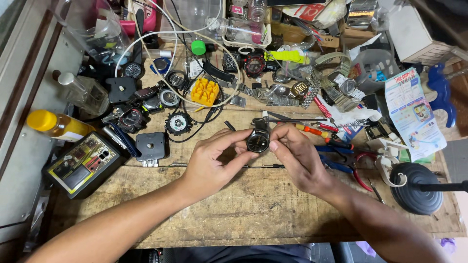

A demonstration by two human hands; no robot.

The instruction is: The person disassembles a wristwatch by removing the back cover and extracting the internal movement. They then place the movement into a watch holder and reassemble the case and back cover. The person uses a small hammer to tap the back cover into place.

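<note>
Yellow bottle [54, 124], orange holder [204, 91], blue pliers [341, 157] (red ones perhaps beneath) crowd the workbench [253, 209].

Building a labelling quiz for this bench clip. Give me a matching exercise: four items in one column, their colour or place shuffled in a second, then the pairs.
Items:
1. watch
2. bottle cap
3. case holder block
4. lamp base

Descriptions:
A. yellow-orange, studded with pegs, mid-bench
B. black dome at the right edge of the bench
C. green, near the back of the bench
D. dark dial, pinched between the left hand and the right hand

Pairs: 1-D, 2-C, 3-A, 4-B
</note>
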